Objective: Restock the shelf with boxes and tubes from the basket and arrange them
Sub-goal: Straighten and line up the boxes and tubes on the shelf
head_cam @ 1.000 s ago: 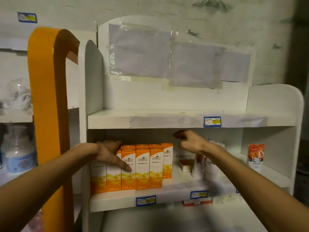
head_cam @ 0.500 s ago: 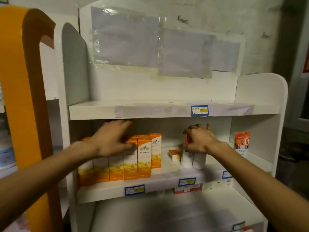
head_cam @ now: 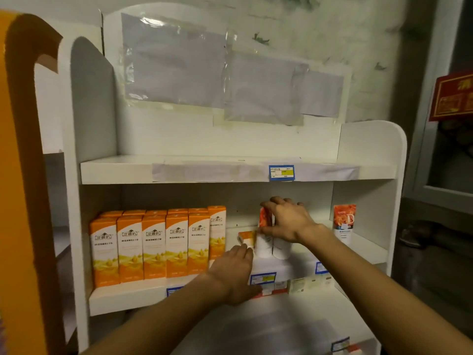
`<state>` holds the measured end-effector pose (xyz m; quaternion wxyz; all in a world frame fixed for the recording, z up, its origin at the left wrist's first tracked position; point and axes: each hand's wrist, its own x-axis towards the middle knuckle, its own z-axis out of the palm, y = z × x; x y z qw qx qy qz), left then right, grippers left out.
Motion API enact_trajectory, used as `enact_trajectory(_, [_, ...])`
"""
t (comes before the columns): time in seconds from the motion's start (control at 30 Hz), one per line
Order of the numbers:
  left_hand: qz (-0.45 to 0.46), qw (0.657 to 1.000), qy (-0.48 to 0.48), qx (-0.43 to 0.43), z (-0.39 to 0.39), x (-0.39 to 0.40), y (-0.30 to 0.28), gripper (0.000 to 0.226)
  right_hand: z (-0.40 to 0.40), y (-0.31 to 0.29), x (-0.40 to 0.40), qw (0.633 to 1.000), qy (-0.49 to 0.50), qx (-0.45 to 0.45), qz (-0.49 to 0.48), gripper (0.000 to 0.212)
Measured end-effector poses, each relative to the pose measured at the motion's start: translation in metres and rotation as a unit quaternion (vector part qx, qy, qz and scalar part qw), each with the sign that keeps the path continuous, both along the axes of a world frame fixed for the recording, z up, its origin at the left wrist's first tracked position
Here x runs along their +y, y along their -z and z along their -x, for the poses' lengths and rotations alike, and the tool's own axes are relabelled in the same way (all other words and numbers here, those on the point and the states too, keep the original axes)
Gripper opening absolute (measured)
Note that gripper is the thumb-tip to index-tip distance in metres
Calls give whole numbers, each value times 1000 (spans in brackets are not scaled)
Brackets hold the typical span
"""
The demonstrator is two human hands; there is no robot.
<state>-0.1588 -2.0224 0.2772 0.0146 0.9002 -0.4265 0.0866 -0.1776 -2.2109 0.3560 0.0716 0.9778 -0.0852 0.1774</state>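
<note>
On the middle shelf (head_cam: 133, 298), my right hand (head_cam: 289, 221) grips the tubes (head_cam: 266, 245) from above, while my left hand (head_cam: 234, 267), fingers seemingly straight, touches the small box (head_cam: 247, 238) beside them.

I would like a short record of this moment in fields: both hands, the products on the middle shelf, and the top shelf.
left hand: reaches toward the small orange box, contact unclear
right hand: grips the tops of the standing tubes
orange boxes: upright in rows, left part of middle shelf
lone tube: upright, far right
top shelf: carries a blue price label
</note>
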Motion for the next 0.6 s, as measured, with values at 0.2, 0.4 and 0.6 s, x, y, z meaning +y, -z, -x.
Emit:
enact_trajectory(0.2, [-6,995,-41,86,-13,1,27,100,-7,16,-1,999,20,-36,24,81])
enact_trajectory(0.4, [-15,994,-43,95,-23,-2,36,110,-15,17,-7,997,19,-60,43,68])
enact_trajectory(0.6, [-2,987,-53,154,-33,-6,32,118,-24,22,-23,991,0,-77,107,47])
